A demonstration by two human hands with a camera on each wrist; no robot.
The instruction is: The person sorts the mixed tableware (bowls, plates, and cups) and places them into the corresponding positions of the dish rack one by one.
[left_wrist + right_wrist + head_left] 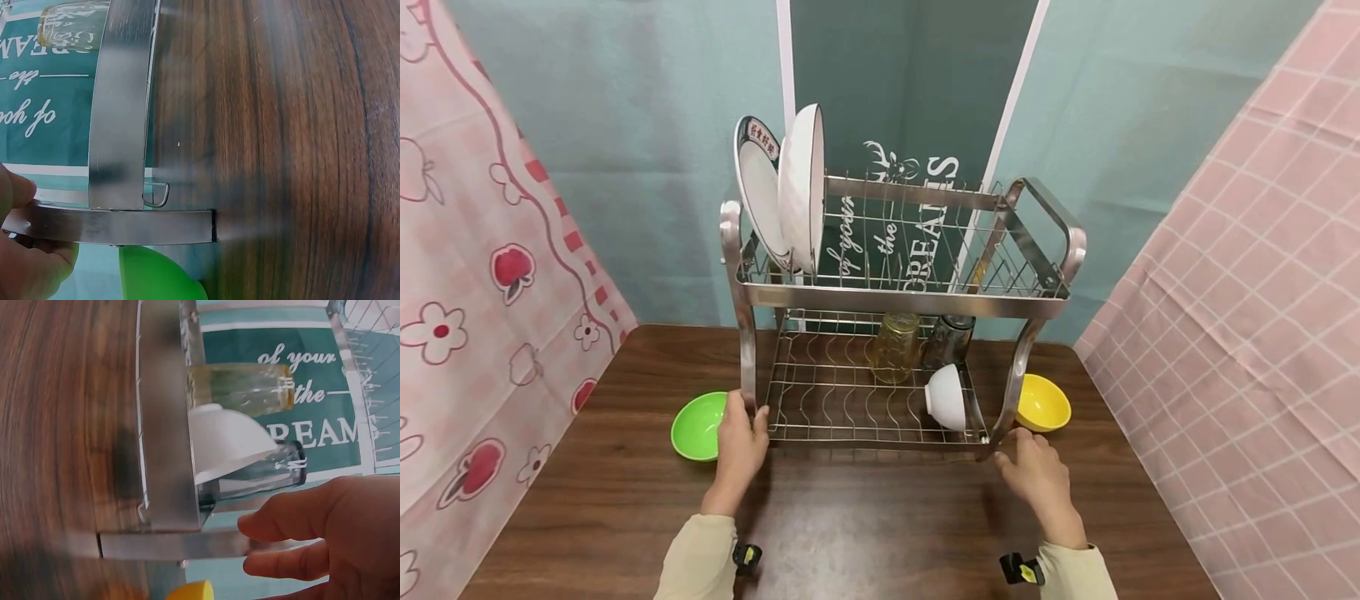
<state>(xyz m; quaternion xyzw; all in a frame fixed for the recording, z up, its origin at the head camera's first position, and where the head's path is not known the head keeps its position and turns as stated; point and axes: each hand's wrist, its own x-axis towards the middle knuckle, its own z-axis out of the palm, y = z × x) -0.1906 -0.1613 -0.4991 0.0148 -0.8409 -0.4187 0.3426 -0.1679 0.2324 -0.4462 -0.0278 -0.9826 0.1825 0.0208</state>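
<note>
A two-tier metal dish rack (902, 297) stands on the wooden table. My left hand (742, 446) grips its left front leg low down, thumb on the inner side and fingers on the outer. On the opposite side my right hand (1039, 475) holds the right front leg (169, 545) near its foot, thumb and fingers on either side. A patterned plate (760, 187) and a large white bowl (801, 187) stand upright on the upper tier. Below are an amber glass (895, 348), a dark glass (947, 342) and a small white bowl (946, 397) tipped on its side.
A green bowl (694, 427) sits left of the rack, close beside my left hand. The yellow bowl (1043, 403) lies just outside the right leg. Curtains (625, 183) hang behind and at both sides of the brown table (865, 525).
</note>
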